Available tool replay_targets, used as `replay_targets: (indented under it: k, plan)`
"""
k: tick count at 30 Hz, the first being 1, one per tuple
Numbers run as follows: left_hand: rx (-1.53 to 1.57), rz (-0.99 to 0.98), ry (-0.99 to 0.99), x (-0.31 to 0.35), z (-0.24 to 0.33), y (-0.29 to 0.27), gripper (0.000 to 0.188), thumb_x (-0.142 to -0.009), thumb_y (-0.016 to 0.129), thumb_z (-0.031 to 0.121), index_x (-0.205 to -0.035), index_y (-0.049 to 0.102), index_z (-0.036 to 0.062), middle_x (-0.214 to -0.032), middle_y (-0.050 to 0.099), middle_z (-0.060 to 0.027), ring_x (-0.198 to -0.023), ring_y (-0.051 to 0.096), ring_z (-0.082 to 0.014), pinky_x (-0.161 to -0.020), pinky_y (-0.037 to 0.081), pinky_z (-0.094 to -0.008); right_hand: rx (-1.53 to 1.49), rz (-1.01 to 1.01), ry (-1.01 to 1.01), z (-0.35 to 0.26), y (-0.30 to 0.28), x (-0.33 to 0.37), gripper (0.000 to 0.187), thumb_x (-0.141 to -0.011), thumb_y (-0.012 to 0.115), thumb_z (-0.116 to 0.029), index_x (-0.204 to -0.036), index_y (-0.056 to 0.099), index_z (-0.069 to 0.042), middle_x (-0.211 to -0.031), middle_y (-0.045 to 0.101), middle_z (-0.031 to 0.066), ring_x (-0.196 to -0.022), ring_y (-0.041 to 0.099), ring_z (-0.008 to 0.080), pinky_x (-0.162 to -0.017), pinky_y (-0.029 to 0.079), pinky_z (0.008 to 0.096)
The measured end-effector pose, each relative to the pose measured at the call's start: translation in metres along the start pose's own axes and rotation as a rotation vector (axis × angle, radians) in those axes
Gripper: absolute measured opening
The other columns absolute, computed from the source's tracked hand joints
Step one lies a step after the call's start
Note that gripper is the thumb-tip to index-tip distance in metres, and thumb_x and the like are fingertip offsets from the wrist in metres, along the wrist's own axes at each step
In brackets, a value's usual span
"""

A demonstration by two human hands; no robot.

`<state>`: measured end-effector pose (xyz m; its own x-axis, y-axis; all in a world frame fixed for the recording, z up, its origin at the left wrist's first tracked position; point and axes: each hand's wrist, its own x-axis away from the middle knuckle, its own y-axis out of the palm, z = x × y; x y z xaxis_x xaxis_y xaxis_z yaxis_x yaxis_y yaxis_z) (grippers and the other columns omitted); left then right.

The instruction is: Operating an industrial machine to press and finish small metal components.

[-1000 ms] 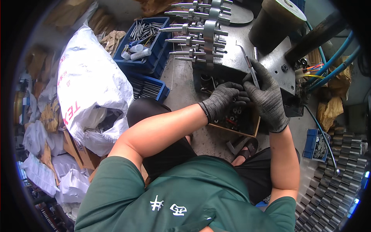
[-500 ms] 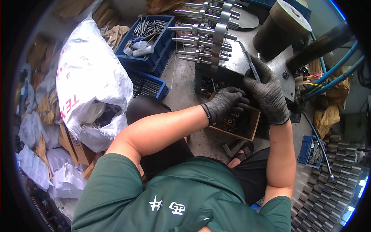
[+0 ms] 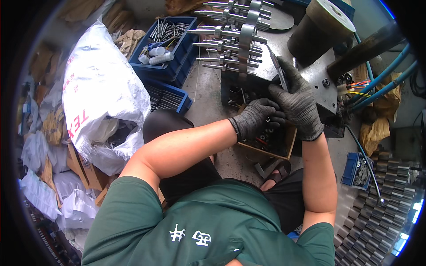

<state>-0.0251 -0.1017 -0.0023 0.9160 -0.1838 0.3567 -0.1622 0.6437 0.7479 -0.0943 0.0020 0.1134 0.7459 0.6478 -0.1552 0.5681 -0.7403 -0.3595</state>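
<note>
The right hand (image 3: 296, 98) has shifted left, closer to the left hand (image 3: 256, 119). It grips a slim pointed tool (image 3: 278, 70) above the worktop (image 3: 316, 75), tip pointing far, near the right ends of the metal shafts (image 3: 226, 32). The left hand's fingers curl; whether they hold anything, I cannot tell.

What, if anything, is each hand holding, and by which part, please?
The right hand holds a slim tool by its handle; the left hand is curled, and whether it holds anything cannot be told.
</note>
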Motion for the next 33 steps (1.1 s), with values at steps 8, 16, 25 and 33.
replay_targets:
  k: [8,16,25,33]
  plan:
    - [0.248,-0.200,0.379,-0.023,-0.035,-0.027,0.022,-0.096,0.056,0.014,-0.118,0.055,0.0094,-0.098,0.063,-0.0043,-0.090,0.066,-0.0159,-0.073,0.056,-0.0312,-0.979,-0.329,0.483,-0.033,0.010,0.017,0.043,-0.085,0.066,-0.016,-0.125,0.057,0.000,-0.094,0.068,0.0115,-0.081,0.070,0.0190,-0.079,0.055,0.0282]
    - [-0.191,0.052,0.100,0.011,0.013,0.009,0.025,-0.097,0.062,0.021,-0.119,0.062,0.0084,-0.100,0.066,-0.0048,-0.090,0.064,-0.0154,-0.086,0.054,-0.0336,-0.615,-0.030,0.259,-0.004,-0.018,0.043,0.042,-0.084,0.069,-0.009,-0.122,0.053,-0.001,-0.094,0.061,0.0028,-0.083,0.060,0.0116,-0.078,0.050,0.0248]
    - [-0.207,0.070,0.046,0.016,0.017,0.019,0.021,-0.097,0.063,0.017,-0.117,0.062,0.0096,-0.097,0.065,-0.0034,-0.083,0.062,-0.0110,-0.071,0.054,-0.0241,-0.438,0.029,0.475,0.027,-0.050,0.069,0.058,-0.084,0.070,-0.010,-0.135,0.046,0.000,-0.094,0.060,0.0038,-0.083,0.059,0.0110,-0.073,0.050,0.0255]
    - [-0.278,0.067,0.081,0.019,0.024,0.023,0.011,-0.095,0.065,0.019,-0.102,0.060,0.0122,-0.089,0.062,-0.0014,-0.079,0.060,-0.0104,-0.069,0.052,-0.0253,-0.135,-0.013,0.326,0.039,-0.067,0.094,0.082,-0.081,0.078,-0.018,-0.149,0.035,-0.002,-0.102,0.058,0.0047,-0.094,0.057,0.0130,-0.088,0.048,0.0286]
